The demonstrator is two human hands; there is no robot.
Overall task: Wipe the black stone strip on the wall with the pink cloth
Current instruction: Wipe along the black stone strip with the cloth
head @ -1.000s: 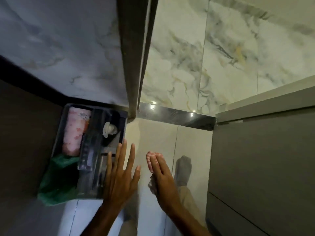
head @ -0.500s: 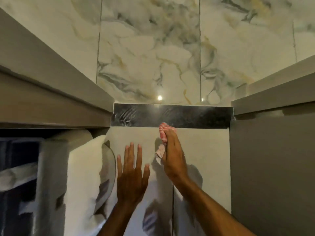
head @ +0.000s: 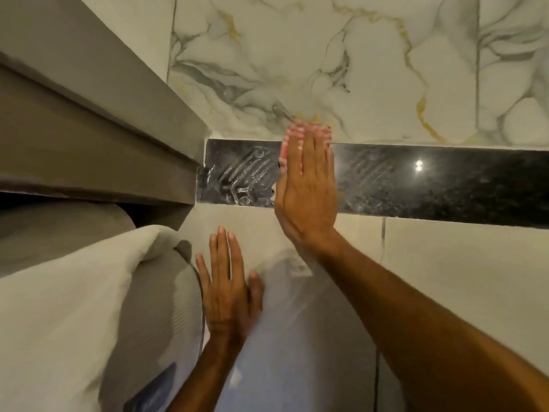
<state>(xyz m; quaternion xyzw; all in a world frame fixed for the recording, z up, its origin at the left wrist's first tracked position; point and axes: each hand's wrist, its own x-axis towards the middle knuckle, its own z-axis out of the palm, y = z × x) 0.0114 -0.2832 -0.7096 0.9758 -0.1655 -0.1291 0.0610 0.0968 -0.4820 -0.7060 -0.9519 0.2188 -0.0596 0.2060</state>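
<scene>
A glossy black stone strip (head: pixel 416 185) runs across the wall between marble tiles above and plain cream tiles below. Wet streaks mark its left part. My right hand (head: pixel 307 188) lies flat against the strip, fingers pointing up, pressing the pink checked cloth (head: pixel 297 133) onto it; the cloth sticks out past my fingertips onto the marble. My left hand (head: pixel 227 288) rests flat and empty on the cream tile below, fingers spread, left of my right forearm.
A grey cabinet edge (head: pixel 104 138) juts out at the left, ending at the strip's left end. Below it sits a white ribbed rounded object (head: pixel 74 307). Marble wall tiles (head: pixel 371 69) fill the top. A light reflects in the strip at the right.
My right hand has moved up from just below the strip onto it with the cloth. The view has come closer to the wall. My left hand stays flat on the lower tile.
</scene>
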